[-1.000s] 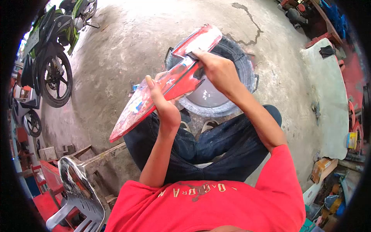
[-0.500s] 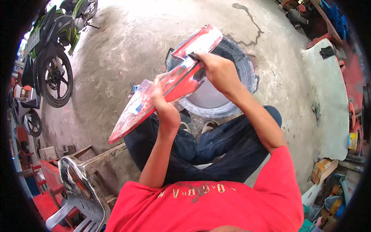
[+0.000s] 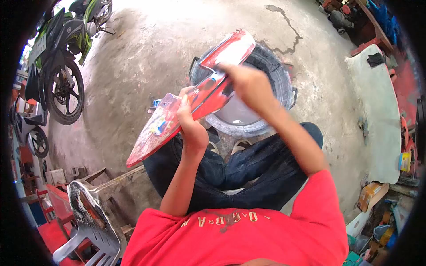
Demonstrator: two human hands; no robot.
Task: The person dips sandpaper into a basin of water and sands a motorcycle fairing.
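Note:
A long red and white panel with worn paint slants across the view, its pointed end at the lower left. My left hand is wrapped round the panel's middle, thumb on top. At the narrow part near the panel's upper end is my right hand, blurred, with its fingers pressed together; what they hold is hidden. Beneath the panel's upper half stands a round grey tub with black handles and cloudy liquid in it.
Motorcycles stand at the left. A grey plastic chair is at the lower left beside a wooden frame. On the right lie a pale sheet, a cardboard box and assorted clutter.
My right hand has shifted slightly and is now blurred; the dark piece seen at its fingertips earlier no longer shows clearly. The panel has tilted slightly in my left hand.

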